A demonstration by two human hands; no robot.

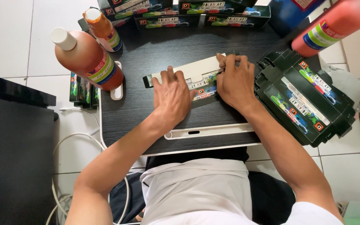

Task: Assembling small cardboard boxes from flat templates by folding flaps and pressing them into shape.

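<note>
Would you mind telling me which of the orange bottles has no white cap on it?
The small orange bottle at the table's far left corner: its top is orange, while the large bottle beside it wears a white cap.

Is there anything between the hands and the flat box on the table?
Nothing visible. The left hand lies flat on the unfolded box, and the right hand presses its right end. The orange bottles and the stack of flat boxes sit off to the sides.
</note>
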